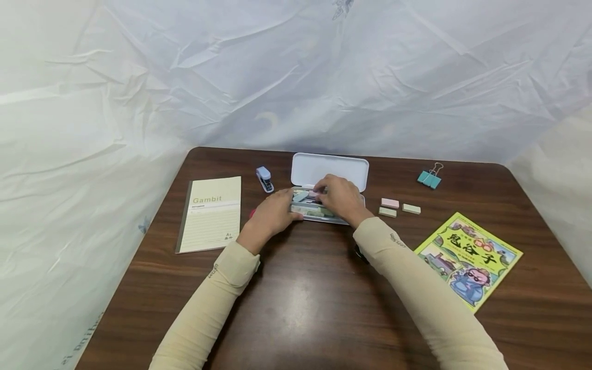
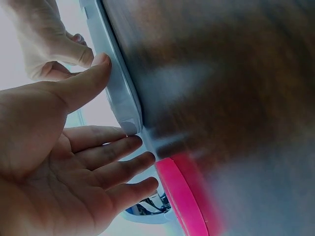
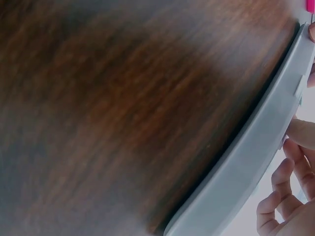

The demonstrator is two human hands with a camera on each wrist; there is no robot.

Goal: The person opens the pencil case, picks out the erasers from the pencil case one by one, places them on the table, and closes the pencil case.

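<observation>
An open white pencil case [image 1: 330, 169] lies at the table's far middle, lid tipped back, tray full of small stationery. My left hand [image 1: 273, 213] is at the tray's left end. In the left wrist view its thumb [image 2: 81, 81] presses the case's front wall [image 2: 123, 98] and its fingers [image 2: 113, 169] lie fairly straight beside the end. My right hand [image 1: 339, 198] covers the tray's right half with fingers curled among the contents. Those curled fingers [image 3: 288, 196] show by the case rim [image 3: 246, 182]; what they hold is hidden.
On the brown table [image 1: 300, 288] lie a Gambit notebook [image 1: 211, 213] at the left, a small stapler [image 1: 264, 179], teal binder clips [image 1: 430, 177], three small pastel blocks [image 1: 390, 203] and a yellow comic book [image 1: 468, 259] at the right. A pink object [image 2: 184, 196] sits by the left hand.
</observation>
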